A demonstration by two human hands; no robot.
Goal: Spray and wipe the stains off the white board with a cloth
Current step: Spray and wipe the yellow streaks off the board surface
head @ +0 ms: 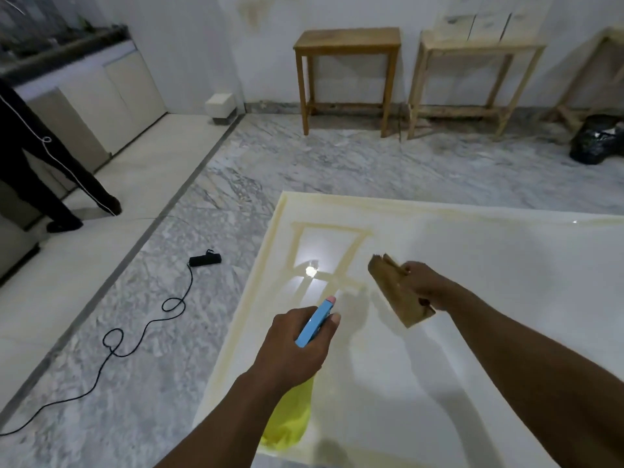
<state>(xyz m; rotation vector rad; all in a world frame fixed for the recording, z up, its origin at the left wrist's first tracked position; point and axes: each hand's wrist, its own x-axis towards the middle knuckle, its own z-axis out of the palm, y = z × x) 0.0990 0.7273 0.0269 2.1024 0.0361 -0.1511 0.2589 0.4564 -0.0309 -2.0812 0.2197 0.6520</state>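
I see my left hand (290, 346) curled round the blue trigger head of the spray bottle (315, 324), its yellow body hanging below the wrist and its nozzle pointing toward the yellowish stains (329, 228) near the far left corner of the white board (489, 349). The board lies flat on the marble floor (236, 157). My right hand (425, 285) clutches a folded brown cloth (395, 292) over the board, just right of the stains; I cannot tell whether it touches the surface. A black cable (148, 325) trails across the floor to the left
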